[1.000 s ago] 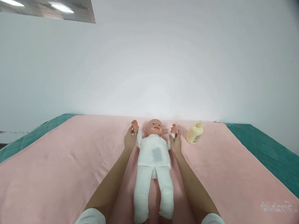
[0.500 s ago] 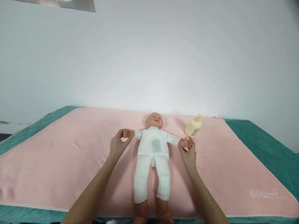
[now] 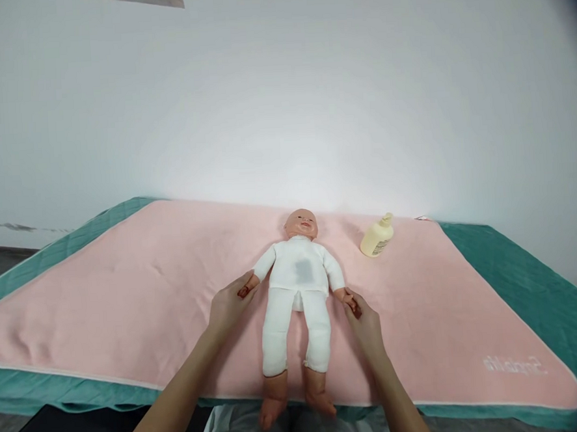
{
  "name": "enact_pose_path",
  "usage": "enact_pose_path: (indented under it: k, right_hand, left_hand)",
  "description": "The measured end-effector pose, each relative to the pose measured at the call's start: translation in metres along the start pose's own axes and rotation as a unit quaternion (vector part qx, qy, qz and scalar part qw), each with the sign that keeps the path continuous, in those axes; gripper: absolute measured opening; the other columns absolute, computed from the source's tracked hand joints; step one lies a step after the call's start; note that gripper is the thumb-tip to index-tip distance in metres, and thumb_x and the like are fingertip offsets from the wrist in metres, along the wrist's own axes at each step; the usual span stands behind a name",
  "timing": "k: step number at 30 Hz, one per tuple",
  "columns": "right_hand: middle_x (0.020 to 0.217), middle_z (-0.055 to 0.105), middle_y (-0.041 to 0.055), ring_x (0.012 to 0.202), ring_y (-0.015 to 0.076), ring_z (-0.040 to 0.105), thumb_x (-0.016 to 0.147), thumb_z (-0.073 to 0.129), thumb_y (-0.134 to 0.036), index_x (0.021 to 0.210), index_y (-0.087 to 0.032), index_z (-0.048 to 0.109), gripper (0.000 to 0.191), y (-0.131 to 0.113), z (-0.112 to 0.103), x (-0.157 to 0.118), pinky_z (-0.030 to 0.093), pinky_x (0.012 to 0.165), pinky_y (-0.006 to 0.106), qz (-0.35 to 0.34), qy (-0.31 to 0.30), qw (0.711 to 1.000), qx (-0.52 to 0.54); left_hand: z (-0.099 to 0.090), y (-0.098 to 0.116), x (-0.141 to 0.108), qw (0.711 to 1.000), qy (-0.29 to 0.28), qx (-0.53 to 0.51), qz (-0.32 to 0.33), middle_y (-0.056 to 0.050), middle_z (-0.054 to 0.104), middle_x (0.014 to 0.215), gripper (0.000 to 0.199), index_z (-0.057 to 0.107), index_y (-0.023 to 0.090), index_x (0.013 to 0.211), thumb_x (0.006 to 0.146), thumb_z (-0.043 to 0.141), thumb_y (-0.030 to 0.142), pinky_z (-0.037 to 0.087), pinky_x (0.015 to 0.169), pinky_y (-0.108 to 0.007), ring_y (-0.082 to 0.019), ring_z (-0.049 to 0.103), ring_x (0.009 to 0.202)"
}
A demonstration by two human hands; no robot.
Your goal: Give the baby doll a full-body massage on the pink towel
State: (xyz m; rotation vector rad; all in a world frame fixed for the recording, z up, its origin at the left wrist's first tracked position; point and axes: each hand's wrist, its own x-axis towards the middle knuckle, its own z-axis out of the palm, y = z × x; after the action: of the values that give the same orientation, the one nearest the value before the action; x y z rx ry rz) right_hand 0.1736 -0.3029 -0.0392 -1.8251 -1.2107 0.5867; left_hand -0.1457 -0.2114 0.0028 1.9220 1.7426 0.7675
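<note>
A baby doll (image 3: 299, 267) in a white top and trousers lies on its back on a pink blanket (image 3: 436, 311), head toward the wall and bare feet at the near edge. Its arms slope down and outward from the shoulders. My left hand (image 3: 229, 304) pinches the doll's hand on the left side of the view. On the right side, my right hand (image 3: 363, 316) has its fingers closed around the doll's other hand. A pale yellow pump bottle (image 3: 378, 236) stands tilted in view, up and right of my right hand.
Beneath the pink blanket, a green quilted cover (image 3: 531, 273) shows along the sides and near edge. A pale wall (image 3: 281, 99) rises behind the far edge. My clothed legs show below the near edge.
Both doll arms have come down from a more outstretched position, with my hands still holding them. My right hand is now lower and farther from the bottle. The view has shifted slightly.
</note>
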Motion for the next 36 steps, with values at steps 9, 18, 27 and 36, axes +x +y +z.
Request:
enact_pose_path:
  k: [9, 18, 27, 36]
  right_hand:
    - [0.114, 0.07, 0.0097, 0.098, 0.0289, 0.068, 0.086, 0.047, -0.039, 0.133, -0.022, 0.054, 0.051, 0.013, 0.006, -0.006, 0.053, 0.083, 0.043, -0.038, 0.003, 0.997, -0.074]
    - [0.134, 0.057, 0.0163, 0.123, 0.0312, 0.055, 0.09, 0.04, -0.041, 0.128, -0.015, 0.057, 0.049, 0.021, 0.017, -0.009, 0.044, 0.1, 0.049, -0.098, 0.039, 0.985, -0.134]
    - [0.114, 0.069, 0.0097, 0.097, 0.0276, 0.068, 0.088, 0.046, -0.049, 0.131, -0.023, 0.051, 0.05, -0.004, -0.004, -0.003, 0.054, 0.081, 0.042, -0.008, 0.047, 0.998, -0.044]
    - [0.136, 0.055, 0.0149, 0.112, 0.0268, 0.063, 0.075, 0.067, -0.048, 0.141, -0.023, 0.037, 0.076, -0.036, -0.005, 0.029, 0.055, 0.087, 0.039, -0.032, 0.13, 0.98, 0.149]
  left_hand:
    - [0.014, -0.018, -0.008, 0.998, 0.015, 0.041, 0.046, 0.002, 0.061, 0.131, 0.039, 0.065, 0.031, 0.121, 0.085, 0.052, 0.038, 0.048, 0.098, -0.036, -0.025, 0.06, 0.116]
    - [0.009, -0.004, -0.016, 0.997, -0.026, 0.072, 0.02, -0.002, 0.059, 0.134, 0.042, 0.057, 0.029, 0.131, 0.091, 0.045, 0.03, 0.05, 0.085, -0.033, -0.024, 0.066, 0.104]
    - [0.0, -0.023, -0.001, 0.988, 0.053, -0.122, -0.076, -0.006, 0.069, 0.11, 0.056, 0.053, 0.026, 0.132, 0.078, 0.061, 0.034, 0.053, 0.076, -0.031, -0.023, 0.067, 0.094]
    - [0.002, 0.003, 0.046, 0.905, 0.234, -0.336, -0.112, -0.01, 0.067, 0.1, 0.058, 0.056, 0.017, 0.123, 0.071, 0.069, 0.039, 0.056, 0.058, -0.027, -0.018, 0.066, 0.078]
